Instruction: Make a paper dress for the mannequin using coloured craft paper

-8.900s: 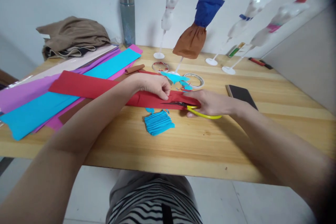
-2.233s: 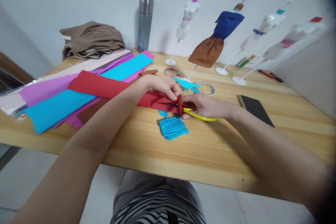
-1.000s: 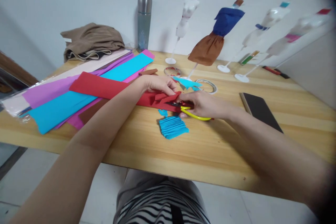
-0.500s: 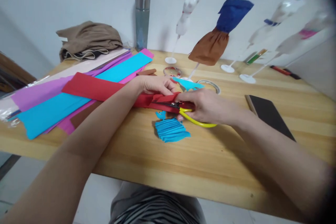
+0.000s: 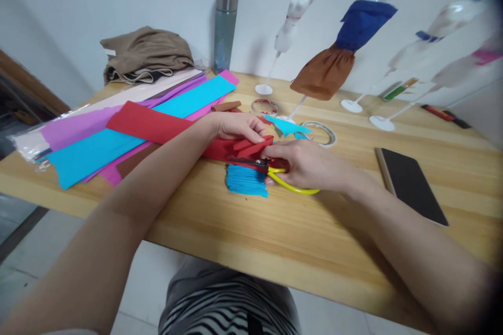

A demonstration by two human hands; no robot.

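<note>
A long folded strip of red crepe paper [image 5: 153,124] lies slantwise across the other sheets. My left hand [image 5: 241,126] is closed on its right end, thumb pressing the folded layers. In my right hand [image 5: 302,162] are yellow-handled scissors [image 5: 293,184], their dark blades pointing left at the lower edge of the red paper. The blades are partly hidden by the paper and fingers. Just below them a pleated piece of blue crepe paper [image 5: 247,182] rests on the table. Light blue scraps [image 5: 288,126] lie behind my right hand.
Stacked coloured paper [image 5: 94,154] and brown cloth [image 5: 151,52] occupy the left. A flask [image 5: 226,31] stands at the back. Several small mannequins on stands, one in a blue and brown dress [image 5: 341,52], line the back right. Tape rolls [image 5: 332,138] and a dark phone-like slab [image 5: 411,183] lie on the right.
The view has shifted slightly, moving the background rightward. The scissors and red paper now sit closer over the blue pleated piece, covering its upper edge. Both hands keep their holds.
</note>
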